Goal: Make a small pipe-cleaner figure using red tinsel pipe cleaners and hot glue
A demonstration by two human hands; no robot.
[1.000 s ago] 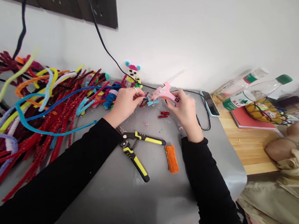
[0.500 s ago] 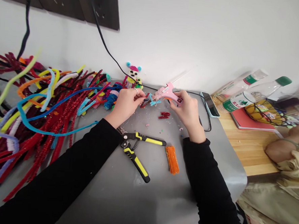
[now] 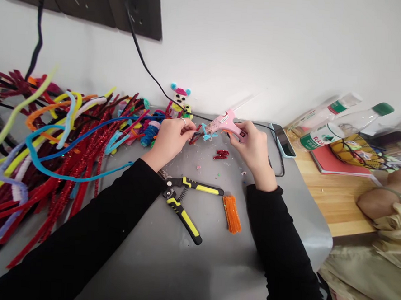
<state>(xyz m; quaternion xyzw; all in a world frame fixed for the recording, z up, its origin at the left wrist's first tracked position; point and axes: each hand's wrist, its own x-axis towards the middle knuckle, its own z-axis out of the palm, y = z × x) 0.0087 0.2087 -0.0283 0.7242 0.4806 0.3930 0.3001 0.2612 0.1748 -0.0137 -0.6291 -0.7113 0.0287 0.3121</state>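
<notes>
My right hand (image 3: 253, 148) is closed round the handle of a pink glue gun (image 3: 226, 122), whose nozzle points left. A clear glue stick (image 3: 246, 101) juts from its back end. My left hand (image 3: 173, 139) pinches a small red glittery pipe cleaner piece (image 3: 195, 138) close to the nozzle. A light blue bit (image 3: 209, 131) sits at the front of the gun. Short red pipe cleaner pieces (image 3: 221, 154) lie on the grey table below. Nearer me are wire cutters (image 3: 184, 199) with open yellow-black handles and a bundle of orange pipe cleaner pieces (image 3: 232, 214).
Long coloured pipe cleaners (image 3: 67, 151) are heaped at the left. A pipe cleaner figure (image 3: 179, 99) stands by the wall. A black cord runs behind my hands. On the right are a phone (image 3: 282, 140), plastic bottles (image 3: 323, 136) and another person's arm (image 3: 377, 201).
Hardly anything differs. Both hands keep their hold, with the gun's nozzle still close to the red piece. The whole view has shifted very slightly.
</notes>
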